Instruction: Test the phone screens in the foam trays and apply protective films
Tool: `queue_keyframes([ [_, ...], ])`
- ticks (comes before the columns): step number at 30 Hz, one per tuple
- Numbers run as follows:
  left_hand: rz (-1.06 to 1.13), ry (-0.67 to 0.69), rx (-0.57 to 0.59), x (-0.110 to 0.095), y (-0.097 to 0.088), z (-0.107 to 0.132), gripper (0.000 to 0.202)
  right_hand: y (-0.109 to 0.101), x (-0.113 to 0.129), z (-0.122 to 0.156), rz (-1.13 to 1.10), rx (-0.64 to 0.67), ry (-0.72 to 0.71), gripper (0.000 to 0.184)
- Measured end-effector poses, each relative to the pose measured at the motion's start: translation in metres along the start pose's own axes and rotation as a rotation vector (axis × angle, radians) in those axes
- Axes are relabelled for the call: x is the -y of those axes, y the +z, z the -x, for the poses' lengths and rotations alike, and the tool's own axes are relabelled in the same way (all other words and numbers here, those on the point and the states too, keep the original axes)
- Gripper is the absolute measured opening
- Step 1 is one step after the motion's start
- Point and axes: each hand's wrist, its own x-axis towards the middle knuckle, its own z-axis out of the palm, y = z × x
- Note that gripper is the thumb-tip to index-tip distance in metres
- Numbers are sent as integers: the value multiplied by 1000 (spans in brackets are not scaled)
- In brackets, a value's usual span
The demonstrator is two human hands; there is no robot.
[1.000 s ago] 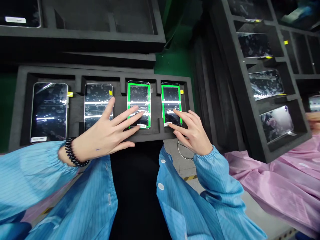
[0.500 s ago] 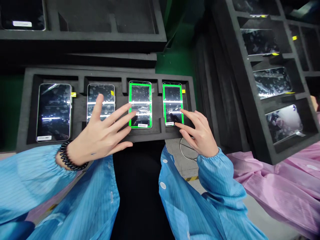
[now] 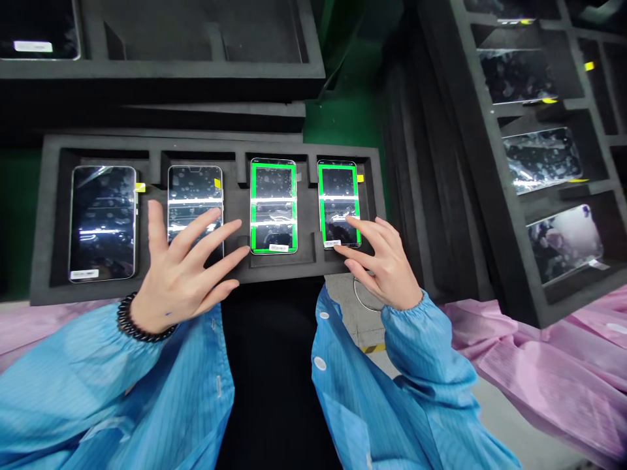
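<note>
My left hand (image 3: 189, 267), with a black coiled band at its wrist, is open with fingers spread over the lower part of a dark-screened phone (image 3: 194, 186). Its fingertips come near a lit phone (image 3: 273, 205) with a green border on its screen. At the rightmost lit phone (image 3: 338, 203), also green-bordered, fingers of my right hand (image 3: 385, 261) lie over the lower screen; they are apart and hold nothing. A further dark phone (image 3: 102, 222) rests at the left end. All lie in compartments of a black foam tray (image 3: 161, 163).
Behind stands another black foam tray (image 3: 196, 70) with a phone (image 3: 36, 29) at its left. On the right, a large foam tray (image 3: 519, 261) holds several phones, one with a bright screen (image 3: 565, 243). Pink sleeves or garments (image 3: 519, 352) of other people show at both sides.
My left hand has drawn back leftward, off the lit phone's edge. My right hand has shifted slightly left, its index finger further over the rightmost screen. The view has moved a little.
</note>
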Motion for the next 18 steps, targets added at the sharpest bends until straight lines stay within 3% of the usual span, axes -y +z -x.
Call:
queue_keyframes([
  [4,-11,-46,-51,-4,8,5,43,-2,-2,0,53,-41,34,23],
  [7,-4,-165,-73,-9,17,11,46,-4,-3,1,92,-86,93,23],
  [13,3,-367,-338,-15,31,16,53,6,9,-6,81,8,-9,28],
  [18,-25,-421,-386,-17,33,15,54,10,11,-8,107,15,-8,29],
])
